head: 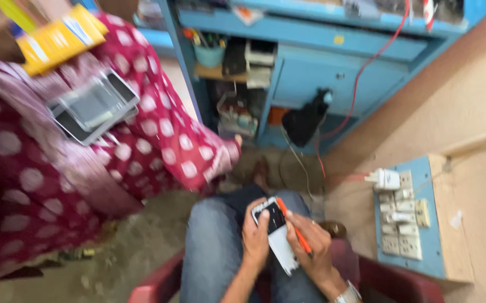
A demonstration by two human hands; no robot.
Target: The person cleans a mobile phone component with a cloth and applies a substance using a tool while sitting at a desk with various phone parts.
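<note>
My left hand [255,240] grips a small black and white phone [276,233] over my lap, fingers wrapped round its left edge. My right hand [315,246] holds a thin orange tool [293,224], like a screwdriver, laid slantwise with its tip near the phone's upper end; the same hand touches the phone's right side. My knees in blue jeans [215,247] are beneath both hands. The whole view is blurred by motion.
A table draped in a dark red cloth with pale dots [142,140] stands at the left, bearing several flat phones [94,106] and a yellow box [61,39]. A blue workbench [310,73] with cables is ahead. A blue board of sockets [405,216] hangs on the right wall. I sit on a red chair [389,280].
</note>
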